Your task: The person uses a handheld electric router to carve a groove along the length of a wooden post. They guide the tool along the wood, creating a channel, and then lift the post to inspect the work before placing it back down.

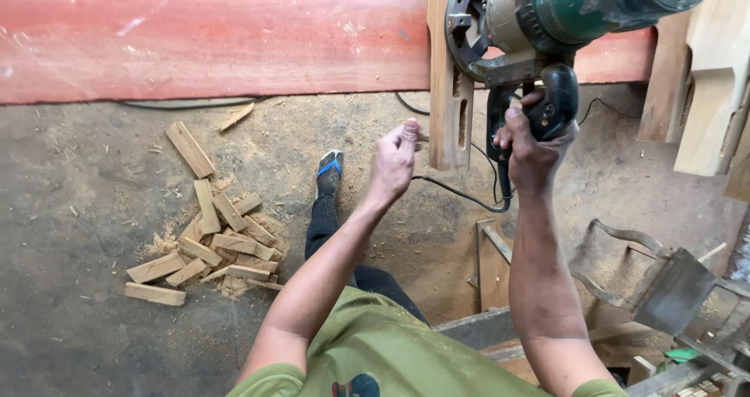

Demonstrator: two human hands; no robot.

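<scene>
My right hand (530,148) grips the black handle of a green and cream power tool (547,18) lifted up at the top right, its round metal base facing left. My left hand (397,159) is closed in a loose fist beside an upright wooden post (447,108) with a slot cut in it. The fingers seem to pinch something small near the post, but I cannot tell what. A black power cord (461,194) hangs from the tool's handle and loops below both hands.
A long reddish plank (211,33) lies across the top. Several short wood offcuts (211,241) sit piled in sawdust on the dirt floor at left. My foot in a blue sandal (330,170) rests below. Pale wooden parts (711,92) and a metal stand (672,287) crowd the right.
</scene>
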